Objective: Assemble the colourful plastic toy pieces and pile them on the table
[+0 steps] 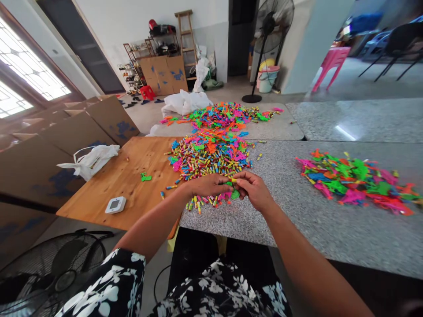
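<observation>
From your head, the one camera looks forward and down, over your floral clothing [214, 288] at the bottom edge. It sees your left hand [209, 185] and right hand [254, 188] from above, close by near the middle, and ranges wide past the granite tabletop [276, 189] to the far wall [211, 15], with a window [28, 59] at left.

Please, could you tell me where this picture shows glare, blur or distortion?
Head view: the window is overexposed, mostly washed out to white; a bright streak of glare lies on the far right tabletop; the right-hand pile looks smeared, softer than the middle pile; the dark door leans, probably from lens distortion and camera tilt.
</observation>
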Motion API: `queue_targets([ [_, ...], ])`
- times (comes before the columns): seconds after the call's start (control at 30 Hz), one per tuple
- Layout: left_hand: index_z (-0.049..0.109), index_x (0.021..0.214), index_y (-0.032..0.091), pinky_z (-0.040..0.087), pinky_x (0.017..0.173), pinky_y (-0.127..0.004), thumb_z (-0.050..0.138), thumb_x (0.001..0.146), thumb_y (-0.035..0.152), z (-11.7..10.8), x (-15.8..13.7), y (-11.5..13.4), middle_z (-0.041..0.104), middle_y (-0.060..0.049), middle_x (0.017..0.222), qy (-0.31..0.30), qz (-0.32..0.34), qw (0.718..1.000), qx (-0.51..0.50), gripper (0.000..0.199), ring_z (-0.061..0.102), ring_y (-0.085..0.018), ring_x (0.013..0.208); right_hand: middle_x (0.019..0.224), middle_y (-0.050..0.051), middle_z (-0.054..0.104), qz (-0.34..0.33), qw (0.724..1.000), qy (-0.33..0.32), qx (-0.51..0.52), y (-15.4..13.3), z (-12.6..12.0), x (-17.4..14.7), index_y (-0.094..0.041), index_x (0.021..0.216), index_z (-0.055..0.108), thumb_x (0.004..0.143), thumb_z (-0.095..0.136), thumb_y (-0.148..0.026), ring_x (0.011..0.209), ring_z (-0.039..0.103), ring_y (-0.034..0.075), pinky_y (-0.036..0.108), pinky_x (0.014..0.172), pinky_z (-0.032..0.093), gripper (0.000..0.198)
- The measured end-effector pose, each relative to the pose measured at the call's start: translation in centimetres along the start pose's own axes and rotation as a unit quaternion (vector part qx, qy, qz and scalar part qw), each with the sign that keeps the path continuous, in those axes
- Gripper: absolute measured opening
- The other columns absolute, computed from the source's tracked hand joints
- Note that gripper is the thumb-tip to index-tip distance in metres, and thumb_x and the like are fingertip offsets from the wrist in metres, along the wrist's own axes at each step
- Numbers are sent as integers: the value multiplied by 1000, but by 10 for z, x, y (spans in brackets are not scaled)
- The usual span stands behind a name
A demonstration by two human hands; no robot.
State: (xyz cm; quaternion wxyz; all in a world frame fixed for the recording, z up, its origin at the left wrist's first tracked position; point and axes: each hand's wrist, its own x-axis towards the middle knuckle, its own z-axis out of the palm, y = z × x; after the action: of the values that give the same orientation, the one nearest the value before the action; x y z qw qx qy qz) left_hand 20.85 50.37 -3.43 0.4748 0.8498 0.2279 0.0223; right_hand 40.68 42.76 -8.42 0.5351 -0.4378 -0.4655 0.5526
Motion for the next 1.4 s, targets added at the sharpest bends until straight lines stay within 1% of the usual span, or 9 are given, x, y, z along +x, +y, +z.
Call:
queue_targets([
  [0.5, 58, 75, 17, 31, 57, -21, 58, 97, 46, 2, 4, -6, 45, 6, 62, -9, 0, 999, 31, 36, 41, -8, 59, 68, -4, 63, -45, 990, 17, -134, 5, -10, -11, -21, 95, 71, 82, 70, -33, 48, 53, 9, 24, 47, 43, 18],
  [0.7, 60, 76, 18, 30, 53, -22, 61, 94, 55, 6, 11, -15, 47, 6, 59, -49, -19, 998, -36, 42, 40, -8, 53, 64, -6, 61, 18, 995, -64, -76, 4, -23, -14, -20, 91, 67, 78, 74, -36, 47, 54, 10, 25, 47, 49, 21],
  [0.9, 66, 84, 19, 39, 55, -23, 60, 94, 59, 21, 38, -33, 67, 1, 73, -137, -71, 986, -62, 42, 53, -11, 56, 64, -5, 64, 104, 986, -100, -82, 23, -45, -20, -19, 89, 67, 76, 73, -34, 47, 54, 10, 24, 46, 49, 21],
  [1.0, 70, 95, 20, 46, 67, -25, 63, 93, 55, 7, 61, -55, 74, -3, 89, -26, -89, 995, 35, 36, 66, -16, 76, 63, -3, 65, 134, 984, 5, -114, 34, -87, -14, -17, 89, 71, 73, 75, -34, 47, 55, 11, 24, 44, 48, 23],
  [1.07, 71, 106, 20, 49, 79, -28, 58, 97, 50, -18, 75, -72, 75, -6, 101, 139, -134, 972, 136, 34, 68, -20, 91, 68, -1, 67, 93, 972, 199, -82, 39, -129, -4, -18, 89, 71, 70, 76, -36, 47, 54, 11, 24, 43, 47, 26],
  [1.13, 69, 116, 18, 49, 93, -34, 49, 102, 43, -49, 86, -91, 73, -11, 114, 298, -202, 902, 239, 35, 65, -25, 108, 80, 1, 71, -11, 917, 399, 15, 41, -173, 8, -23, 91, 69, 71, 73, -38, 49, 55, 11, 25, 43, 47, 25],
  [1.2, 65, 126, 15, 43, 106, -41, 48, 102, 40, -78, 93, -108, 66, -18, 131, 386, -254, 826, 323, 39, 57, -30, 125, 91, 2, 72, -70, 857, 504, 81, 43, -205, 23, -26, 89, 65, 74, 69, -37, 52, 56, 12, 25, 44, 47, 18],
  [1.3, 57, 142, 15, 30, 119, -54, 55, 97, 51, -109, 104, -132, 50, -21, 152, 364, -287, 798, 385, 58, 40, -39, 144, 97, 6, 73, -18, 850, 526, 20, 50, -215, 52, -24, 90, 65, 80, 62, -33, 55, 60, 13, 26, 46, 47, 14],
  [1.4, 57, 146, 21, 24, 119, -64, 52, 95, 65, -120, 113, -146, 45, -20, 158, 277, -308, 819, 397, 67, 34, -44, 149, 103, 10, 75, 94, 888, 386, -233, 63, -193, 92, -17, 110, 68, 89, 55, -29, 68, 69, 17, 28, 60, 54, 27],
])
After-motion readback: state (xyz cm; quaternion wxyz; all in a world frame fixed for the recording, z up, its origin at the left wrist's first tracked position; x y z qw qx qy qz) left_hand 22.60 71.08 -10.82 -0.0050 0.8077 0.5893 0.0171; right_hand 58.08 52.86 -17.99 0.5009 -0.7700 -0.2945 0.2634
